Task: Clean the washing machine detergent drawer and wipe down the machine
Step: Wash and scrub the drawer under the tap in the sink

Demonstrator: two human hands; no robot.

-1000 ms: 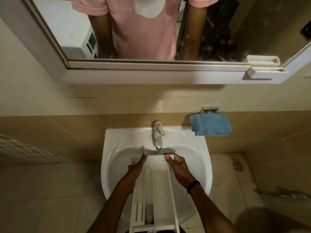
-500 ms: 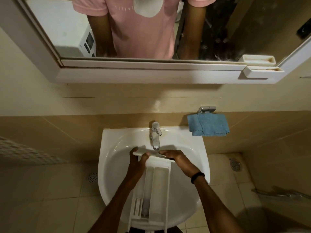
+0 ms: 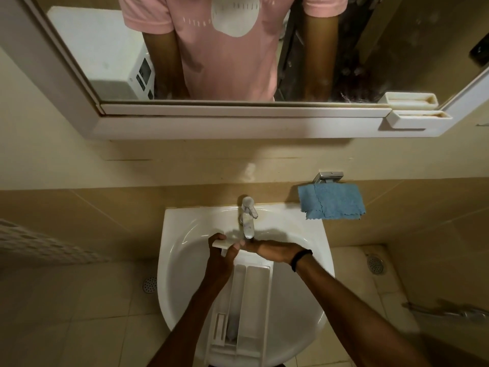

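Note:
The white detergent drawer (image 3: 251, 308) lies lengthwise in the white sink (image 3: 180, 260), its front panel up under the tap (image 3: 247, 217). My left hand (image 3: 221, 254) grips the left end of the front panel, fingers curled over its edge. Across the panel's right part lies my right hand (image 3: 272, 250), with a black band on the wrist; its fingertips reach under the spout. I cannot see whether its fingers curl around the panel. The drawer's long compartments show between my forearms.
A blue cloth (image 3: 332, 201) hangs from a metal holder on the tiled wall right of the sink. A mirror (image 3: 238, 62) with a white shelf runs above. Floor drains (image 3: 375, 264) sit on both sides. A metal hose fitting (image 3: 449, 312) lies at the right.
The drawer has slid farther into the sink, toward the tap. Both hands moved up with its front panel, and my right hand now stretches flatter across it.

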